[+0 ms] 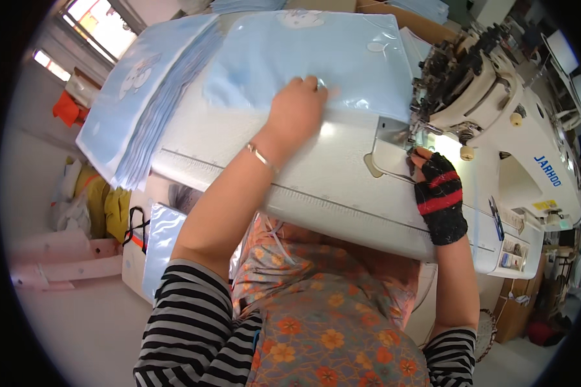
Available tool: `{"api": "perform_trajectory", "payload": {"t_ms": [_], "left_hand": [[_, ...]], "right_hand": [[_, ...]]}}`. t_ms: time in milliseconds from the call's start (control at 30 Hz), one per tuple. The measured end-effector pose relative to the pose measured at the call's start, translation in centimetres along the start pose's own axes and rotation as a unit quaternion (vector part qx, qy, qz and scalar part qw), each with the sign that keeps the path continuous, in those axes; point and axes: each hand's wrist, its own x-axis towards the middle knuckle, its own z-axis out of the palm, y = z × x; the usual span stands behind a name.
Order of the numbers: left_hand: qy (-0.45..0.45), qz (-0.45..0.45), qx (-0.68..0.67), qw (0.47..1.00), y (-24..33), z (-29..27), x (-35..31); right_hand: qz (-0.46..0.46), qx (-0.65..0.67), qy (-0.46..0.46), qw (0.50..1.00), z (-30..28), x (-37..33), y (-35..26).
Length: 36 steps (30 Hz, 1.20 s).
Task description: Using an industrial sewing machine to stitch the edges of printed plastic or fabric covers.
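Bent fingers (311, 82) of the bare left hand (295, 113) rest on a glossy light-blue sheet (355, 71) at 12 o'clock; the hand is slightly blurred, and whether they pinch it cannot be told. The right hand (440, 197), at 3 o'clock, wears a black fingerless glove with red bands; its fingers are bent too, their tips beside the metal plate, and whether they grasp anything is also unclear.

Nearest, at 6 o'clock, is a flowered apron (336, 332), with black-and-grey striped sleeves (187, 316) on either side of it. Beyond it, the white worktable (342, 164) has a ruler strip (342, 203) running along its near edge. Just past 3 o'clock lie dark-handled snips (497, 222), and a small compartment tray (513, 255) sits between 3 and 4.

Farther out, a cream sewing machine (497, 122) stands between 2 and 3 o'clock, its lamp lit beside the blue sheet's right edge. The sheet lies flat, with a stack of similar blue pieces (152, 77) to its left at 10 o'clock. Farthest off, between 10 and 11, is a bright window (103, 26).
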Motion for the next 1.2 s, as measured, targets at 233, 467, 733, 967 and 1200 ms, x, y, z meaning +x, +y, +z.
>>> {"api": "perform_trajectory", "payload": {"t_ms": [233,467,733,967,1200], "left_hand": [[-0.094,0.05,-0.146,0.984,4.1,-7.1,-23.4],[-0.117,-0.351,-0.065,0.927,-2.3,-2.9,-45.5],[-0.093,-0.494,-0.001,0.864,-8.6,1.3,-53.9],[-0.124,-0.387,-0.006,0.914,-8.5,-3.9,-41.4],[0.163,-0.109,0.292,0.936,-15.2,-16.3,-17.1]], "right_hand": [[0.015,-0.025,-0.066,0.997,0.9,-0.4,3.6],[-0.048,-0.058,-0.095,0.993,0.2,-0.9,7.1],[-0.039,-0.069,-0.105,0.991,-0.3,-3.1,4.8],[0.017,-0.072,-0.088,0.993,-1.6,-5.6,3.1],[-0.008,-0.072,-0.058,0.996,-1.6,-5.5,1.7]]}}
